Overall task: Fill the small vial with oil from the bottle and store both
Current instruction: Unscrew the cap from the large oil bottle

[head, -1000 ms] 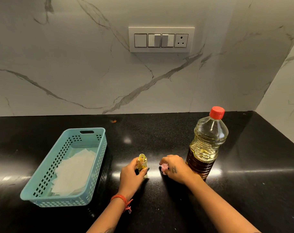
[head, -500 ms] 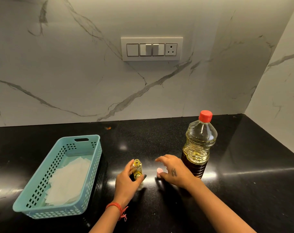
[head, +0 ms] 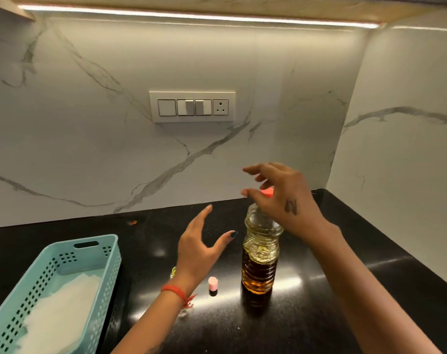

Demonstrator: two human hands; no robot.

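Both hands' grip off vial [head: 173,272].

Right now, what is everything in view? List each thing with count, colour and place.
oil bottle: one, clear with yellow oil, upright on the counter, centre right
bottle cap: one, red, on the bottle, partly behind the right hand
small vial: one, yellowish, mostly hidden behind the left wrist
vial cap: one, pink, on the counter left of the bottle
basket: one, teal, at left
white paper: in the basket; count unclear
counter: black
switch panel: one, white, on the marble wall
left hand: open, above the counter
right hand: fingers curled over the bottle cap; contact unclear
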